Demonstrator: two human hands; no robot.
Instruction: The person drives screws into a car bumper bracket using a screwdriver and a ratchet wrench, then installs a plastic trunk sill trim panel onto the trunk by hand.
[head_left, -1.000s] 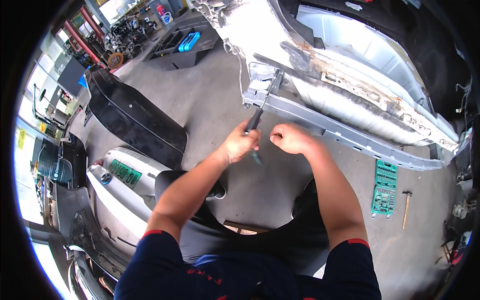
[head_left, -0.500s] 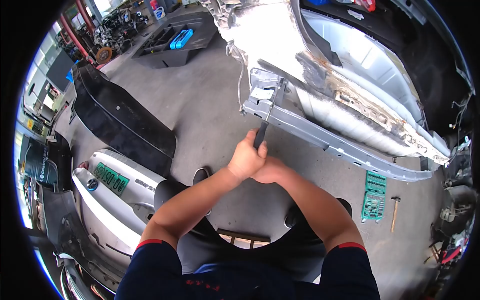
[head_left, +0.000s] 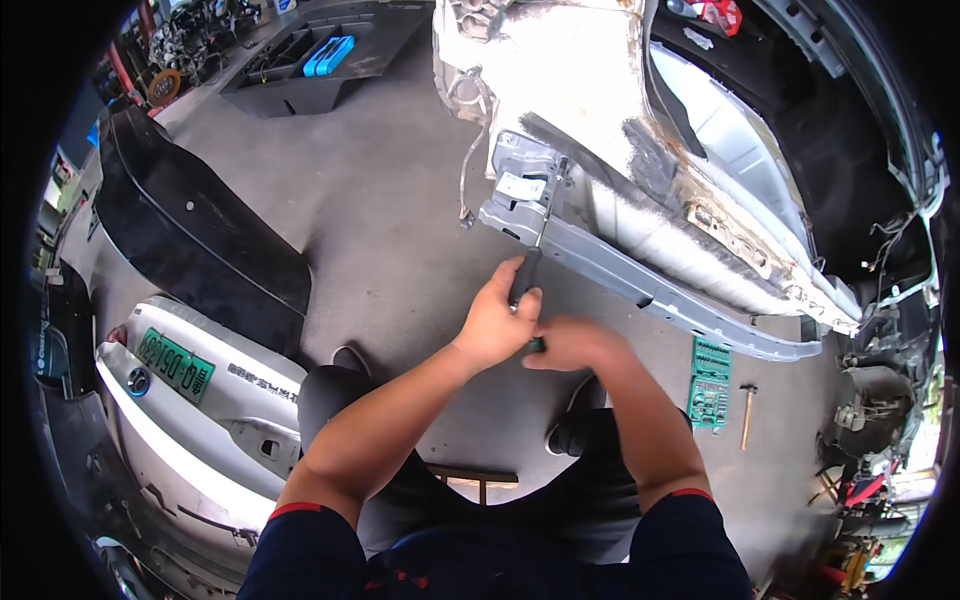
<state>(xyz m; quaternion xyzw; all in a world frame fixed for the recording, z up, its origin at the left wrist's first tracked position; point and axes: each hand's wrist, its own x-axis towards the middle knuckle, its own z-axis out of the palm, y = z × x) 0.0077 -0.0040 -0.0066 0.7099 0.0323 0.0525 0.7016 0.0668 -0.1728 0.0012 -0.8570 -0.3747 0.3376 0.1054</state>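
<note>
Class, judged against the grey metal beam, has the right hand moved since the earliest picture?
Yes. The right hand is farther from the metal beam, back toward the person's torso.

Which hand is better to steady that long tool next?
Probably the left hand: its fingers wrap the black handle, near the shaft. The right hand is blurred beside the green end, its hold unclear.

**Mostly greys and whites, bright accents**

Floor (head_left: 380,150) was plain grey; beam (head_left: 640,290) grey, its label (head_left: 520,187) white. Car body (head_left: 570,90) showed white with black and rust-brown patches. Tool handle (head_left: 527,270): looked black, green-ended. Licence plate (head_left: 177,365) was green, dark-lettered; long panel (head_left: 200,220) black. Socket case (head_left: 710,385): teal-green. Sleeves (head_left: 690,530) were navy, red-edged.
</note>
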